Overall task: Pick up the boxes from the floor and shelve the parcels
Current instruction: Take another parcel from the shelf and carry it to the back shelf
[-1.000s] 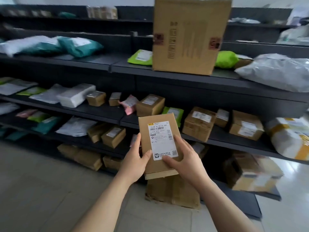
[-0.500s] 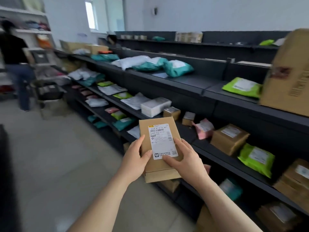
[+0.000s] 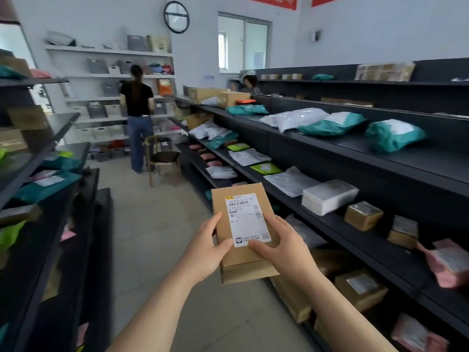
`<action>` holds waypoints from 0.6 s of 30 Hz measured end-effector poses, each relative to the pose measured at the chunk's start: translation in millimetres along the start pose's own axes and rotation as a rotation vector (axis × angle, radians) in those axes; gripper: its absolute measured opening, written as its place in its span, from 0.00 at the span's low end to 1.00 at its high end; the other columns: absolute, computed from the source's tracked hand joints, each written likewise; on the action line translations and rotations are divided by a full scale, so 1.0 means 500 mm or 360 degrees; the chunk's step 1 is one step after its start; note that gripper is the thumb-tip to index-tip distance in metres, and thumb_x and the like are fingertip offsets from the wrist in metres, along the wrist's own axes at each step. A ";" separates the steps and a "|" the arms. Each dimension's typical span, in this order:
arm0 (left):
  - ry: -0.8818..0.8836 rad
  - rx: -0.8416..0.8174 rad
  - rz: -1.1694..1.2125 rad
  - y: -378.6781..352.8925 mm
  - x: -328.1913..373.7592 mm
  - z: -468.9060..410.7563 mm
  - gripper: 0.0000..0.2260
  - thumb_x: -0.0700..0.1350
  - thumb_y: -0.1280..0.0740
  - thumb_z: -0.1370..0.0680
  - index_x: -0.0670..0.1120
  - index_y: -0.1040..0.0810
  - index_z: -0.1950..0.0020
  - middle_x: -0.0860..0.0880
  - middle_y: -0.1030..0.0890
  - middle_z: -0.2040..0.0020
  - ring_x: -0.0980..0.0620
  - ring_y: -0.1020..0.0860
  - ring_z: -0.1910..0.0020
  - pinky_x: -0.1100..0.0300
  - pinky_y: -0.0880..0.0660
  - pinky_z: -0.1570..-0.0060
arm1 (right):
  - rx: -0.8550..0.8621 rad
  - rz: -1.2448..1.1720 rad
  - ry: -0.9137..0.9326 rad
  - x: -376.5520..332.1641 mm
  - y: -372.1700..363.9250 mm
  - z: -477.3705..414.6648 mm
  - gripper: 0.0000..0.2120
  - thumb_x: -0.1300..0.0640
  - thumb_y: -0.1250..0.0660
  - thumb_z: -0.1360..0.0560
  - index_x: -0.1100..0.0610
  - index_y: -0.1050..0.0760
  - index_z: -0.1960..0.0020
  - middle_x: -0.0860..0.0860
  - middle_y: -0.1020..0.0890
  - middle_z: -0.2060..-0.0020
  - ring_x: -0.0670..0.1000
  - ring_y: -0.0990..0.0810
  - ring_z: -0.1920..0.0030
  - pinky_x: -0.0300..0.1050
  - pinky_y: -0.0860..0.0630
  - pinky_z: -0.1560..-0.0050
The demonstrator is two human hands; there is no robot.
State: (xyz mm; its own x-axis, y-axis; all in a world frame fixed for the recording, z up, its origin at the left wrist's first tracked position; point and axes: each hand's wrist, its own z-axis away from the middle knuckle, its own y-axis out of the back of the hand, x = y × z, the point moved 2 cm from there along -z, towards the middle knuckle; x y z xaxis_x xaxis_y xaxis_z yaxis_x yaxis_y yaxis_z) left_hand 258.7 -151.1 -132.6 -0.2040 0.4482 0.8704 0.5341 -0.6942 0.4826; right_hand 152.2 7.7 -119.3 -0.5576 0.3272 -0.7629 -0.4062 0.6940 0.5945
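Cardboard box (image 3: pixel 243 232), long axis pointing away, sits clamped between left hand (image 3: pixel 205 252) and right hand (image 3: pixel 284 247); the dark shelf (image 3: pixel 355 240) lies rightward, nearer the right hand, probably its destination.

Brown cardboard box (image 3: pixel 242 229) showing white label (image 3: pixel 247 220) with black print and barcode stripes, label lying between thumbs of left hand (image 3: pixel 205 250) and right hand (image 3: pixel 284 246). Beyond fingertips, right side: black shelving (image 3: pixel 380 171) carrying teal-and-white bags (image 3: pixel 393 134), white parcel (image 3: pixel 328 196), lime green mailers (image 3: pixel 265 168), pink packet (image 3: pixel 449 262). Below hands, floor (image 3: pixel 152 237) looking pale grey. Far beyond fingers, wall clock (image 3: pixel 176 17) showing black rim, white face.
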 end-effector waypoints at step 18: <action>0.0306 0.0311 -0.0060 0.188 -0.185 -0.317 0.34 0.46 0.32 0.24 0.54 0.46 0.22 0.53 0.39 0.24 0.58 0.36 0.30 0.63 0.38 0.35 | -0.0464 -0.0209 0.0254 0.007 -0.271 -0.455 0.30 0.47 0.28 0.31 0.41 0.32 0.30 0.34 0.26 0.45 0.39 0.26 0.41 0.40 0.28 0.40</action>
State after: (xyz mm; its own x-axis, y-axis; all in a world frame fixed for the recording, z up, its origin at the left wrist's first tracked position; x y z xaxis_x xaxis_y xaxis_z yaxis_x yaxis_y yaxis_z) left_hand 197.6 -346.9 -152.2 -0.3689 0.3435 0.8637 0.6675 -0.5487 0.5034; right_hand 40.6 -231.0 -144.9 -0.5836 0.1268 -0.8021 -0.6587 0.5038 0.5589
